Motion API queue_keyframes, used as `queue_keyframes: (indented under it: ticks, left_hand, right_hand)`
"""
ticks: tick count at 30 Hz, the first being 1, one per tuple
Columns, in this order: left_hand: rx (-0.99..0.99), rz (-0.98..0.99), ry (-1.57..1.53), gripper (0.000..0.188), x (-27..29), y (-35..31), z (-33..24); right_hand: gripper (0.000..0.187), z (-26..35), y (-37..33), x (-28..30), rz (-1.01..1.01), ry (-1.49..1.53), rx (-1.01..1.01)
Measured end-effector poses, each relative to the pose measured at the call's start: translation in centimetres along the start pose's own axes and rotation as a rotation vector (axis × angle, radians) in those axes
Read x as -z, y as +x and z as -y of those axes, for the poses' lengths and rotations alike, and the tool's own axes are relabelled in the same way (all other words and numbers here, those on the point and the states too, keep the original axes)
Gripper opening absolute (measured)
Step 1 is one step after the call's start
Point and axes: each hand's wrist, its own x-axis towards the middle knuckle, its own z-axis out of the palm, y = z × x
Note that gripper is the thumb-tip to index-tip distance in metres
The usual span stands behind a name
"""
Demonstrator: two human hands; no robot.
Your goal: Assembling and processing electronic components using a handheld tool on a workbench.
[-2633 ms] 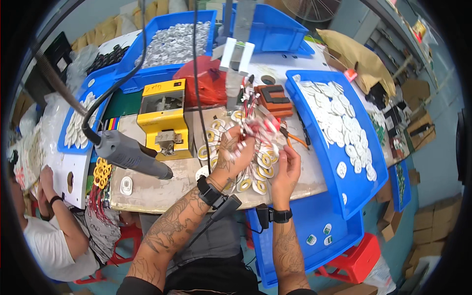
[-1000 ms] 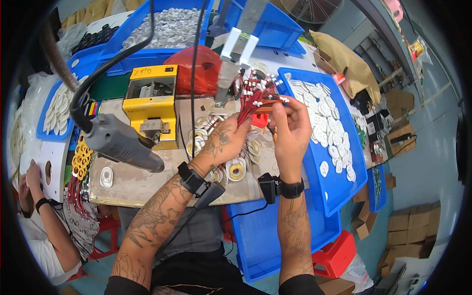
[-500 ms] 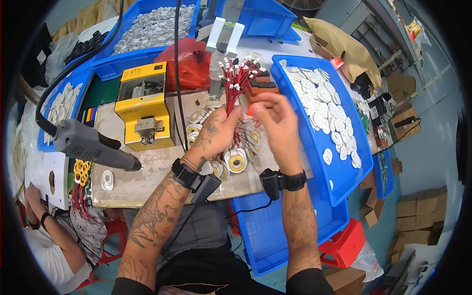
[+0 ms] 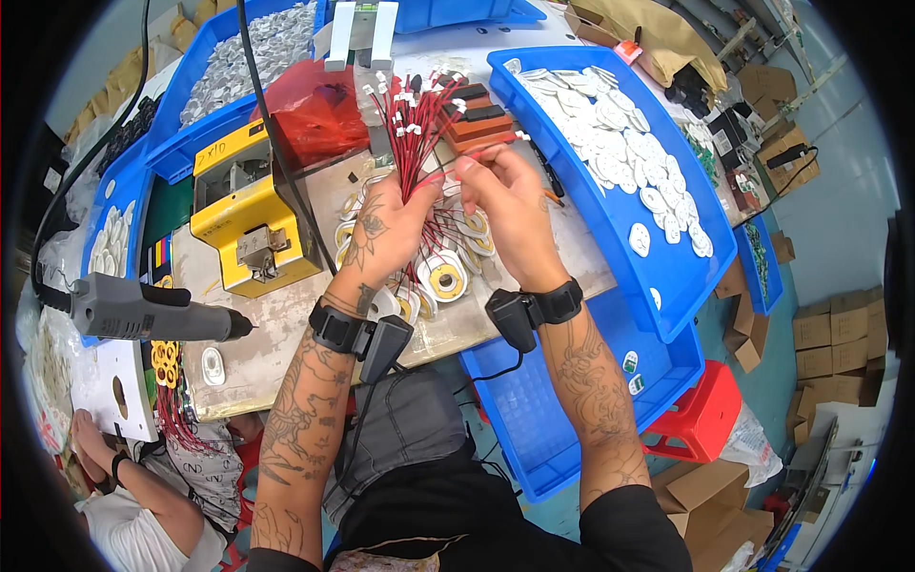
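My left hand [image 4: 391, 221] is closed around a bundle of red and dark wires [image 4: 408, 143] whose white connectors [image 4: 412, 127] fan out above the fist. Below it hang round white-and-yellow coils [image 4: 445, 276], resting in a cluster on the worktable [image 4: 315, 353]. Close beside the bundle, my right hand [image 4: 510, 205] pinches a thin dark strand [image 4: 446, 173] that runs toward the wires. Whether this strand is a wire or a tie I cannot tell. Each wrist wears a black strap with a small device.
A yellow metal fixture [image 4: 250, 250] and a hanging grey electric screwdriver [image 4: 157, 309] are at left. Reddish-brown blocks [image 4: 481, 129] lie behind my hands, beside a red bag [image 4: 310, 110]. Blue trays of white discs [image 4: 681, 296] stand right. Another person's arm [image 4: 143, 481] shows lower left.
The whole view has shifted, with the table sitting further left. My right hand has turned and its fingertips are nearer the bundle. The left hand keeps its grip on the wires.
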Motion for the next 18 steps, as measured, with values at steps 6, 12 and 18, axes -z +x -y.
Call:
queue_keyframes:
  ticks: [6, 12, 18]
  left_hand:
    - [-0.097, -0.048, -0.005, 0.024, -0.4, -0.3, -0.4]
    - [-0.115, -0.026, 0.055, 0.026, -0.5, -0.2, -0.3]
    - [-0.116, -0.068, 0.132, 0.027, -0.5, -0.2, 0.1]
  right_hand:
    - [0.014, 0.2, -0.9, 1.2, 0.031, 0.445, -0.101]
    - [0.038, 0.9, -0.4, 0.9, 0.101, 0.297, 0.029]
    - [0.04, 1.4, -0.4, 0.2, 0.022, 0.335, 0.198]
